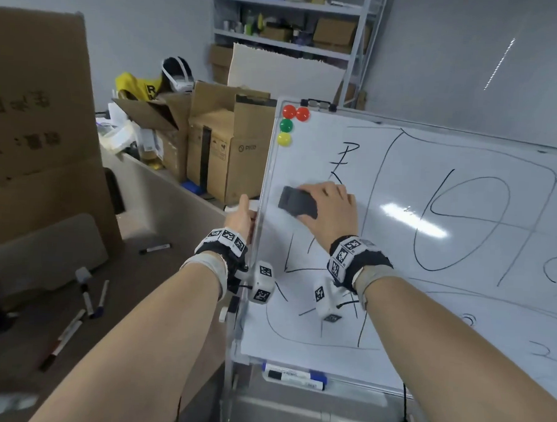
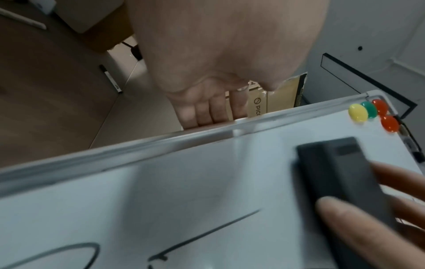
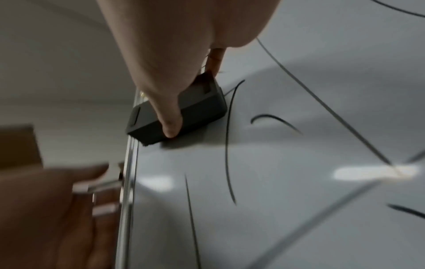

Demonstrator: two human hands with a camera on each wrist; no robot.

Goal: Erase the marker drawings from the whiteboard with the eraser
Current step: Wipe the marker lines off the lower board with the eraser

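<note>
The whiteboard (image 1: 448, 200) stands upright on its stand, covered in black marker lines and characters. My right hand (image 1: 330, 210) grips the dark grey eraser (image 1: 295, 201) and presses it flat against the board near its left edge, below a drawn character. In the right wrist view the thumb lies across the eraser (image 3: 184, 111). My left hand (image 1: 241, 220) grips the board's left frame edge, with the fingers (image 2: 211, 111) curled behind the frame. In the left wrist view the eraser (image 2: 340, 178) lies below the board's top corner.
Red, green and yellow magnets (image 1: 286, 127) sit in the board's top left corner. A blue-capped marker (image 1: 294, 374) lies in the tray below. Loose markers (image 1: 87, 301) lie on the brown table at left. Cardboard boxes (image 1: 228, 150) and a shelf (image 1: 290, 21) stand behind.
</note>
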